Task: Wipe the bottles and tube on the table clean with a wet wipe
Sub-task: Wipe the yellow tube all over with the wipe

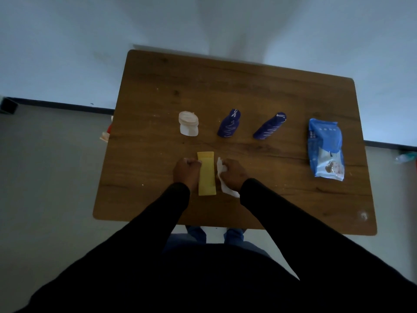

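- While my left hand (186, 172) presses curled fingers against the yellow tube (206, 173), pinning it flat near the surface's (225, 82) near edge, my right hand (232, 173) bunches the wet wipe (222, 177) against its other side.
- Three bottles (228, 124) wait mid-surface; the wipes pack (326, 147) sits by the right edge.
- Fingertips are hidden; labels are unreadable in dim light.

Wooden table (225, 82), pale walls, grey floor, seemingly dim.

The brown wood-grain surface (158, 91) carries a flat yellow tube (206, 173) near 6 o'clock, a white squat bottle (188, 123) toward 10, two dark blue bottles (229, 126) (269, 129) at centre, and a blue wet-wipe pack (326, 149) at 3.
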Available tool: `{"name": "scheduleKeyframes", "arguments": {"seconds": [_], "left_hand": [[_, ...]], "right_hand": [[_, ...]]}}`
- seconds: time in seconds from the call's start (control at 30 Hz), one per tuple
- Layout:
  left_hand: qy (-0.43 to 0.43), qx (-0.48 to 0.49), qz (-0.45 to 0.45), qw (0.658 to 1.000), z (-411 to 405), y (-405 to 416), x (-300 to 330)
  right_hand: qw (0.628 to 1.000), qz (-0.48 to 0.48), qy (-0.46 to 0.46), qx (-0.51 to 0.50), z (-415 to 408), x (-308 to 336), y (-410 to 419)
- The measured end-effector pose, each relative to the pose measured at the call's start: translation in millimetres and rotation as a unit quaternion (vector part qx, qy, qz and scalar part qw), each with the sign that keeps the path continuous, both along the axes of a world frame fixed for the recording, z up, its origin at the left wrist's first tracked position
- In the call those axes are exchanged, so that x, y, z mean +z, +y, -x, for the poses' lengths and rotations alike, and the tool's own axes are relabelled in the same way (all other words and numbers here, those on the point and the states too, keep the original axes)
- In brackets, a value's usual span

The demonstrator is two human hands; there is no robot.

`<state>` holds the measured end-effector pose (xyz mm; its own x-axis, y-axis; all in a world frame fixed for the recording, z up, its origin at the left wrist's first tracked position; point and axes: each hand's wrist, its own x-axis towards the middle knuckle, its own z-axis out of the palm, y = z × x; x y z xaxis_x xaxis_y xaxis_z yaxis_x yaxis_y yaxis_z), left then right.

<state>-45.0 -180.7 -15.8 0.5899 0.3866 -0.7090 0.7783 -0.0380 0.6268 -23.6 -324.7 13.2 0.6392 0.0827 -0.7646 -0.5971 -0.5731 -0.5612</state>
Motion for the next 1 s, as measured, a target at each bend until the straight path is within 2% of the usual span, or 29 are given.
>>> {"name": "scheduleKeyframes", "arguments": {"seconds": [0.17,0.4,0.47,0.57,0.7,0.83,0.9,1.0], "left_hand": [[0.023,-0.015,0.029,0.999,-4.7,1.3,-9.1],[0.033,-0.055,0.056,0.996,-9.4,8.0,-0.2],[0.019,-0.047,0.093,0.994,-7.5,12.7,7.8],[-0.035,-0.041,0.122,0.991,-5.3,23.6,31.9],[-0.138,-0.004,0.187,0.973,-7.4,36.0,88.4],[-0.22,-0.018,0.241,0.945,-14.3,39.7,148.9],[-0.25,-0.023,0.305,0.919,-15.4,40.5,175.2],[-0.254,-0.038,0.372,0.892,-14.7,39.7,209.0]], "right_hand": [[1.0,0.0,0.009,-0.001,-1.1,-7.1,7.4],[0.991,-0.074,0.057,-0.1,2.1,-5.9,17.1],[0.995,-0.062,0.049,-0.062,0.8,-3.0,16.2],[0.999,-0.039,-0.006,-0.031,-1.7,16.5,11.9],[0.983,-0.163,-0.078,-0.023,-2.0,69.0,9.0],[0.949,-0.233,-0.191,-0.097,-3.5,134.2,10.8],[0.927,-0.234,-0.267,-0.122,-3.3,168.2,10.7],[0.882,-0.201,-0.414,-0.102,-1.0,212.5,13.9]]}}
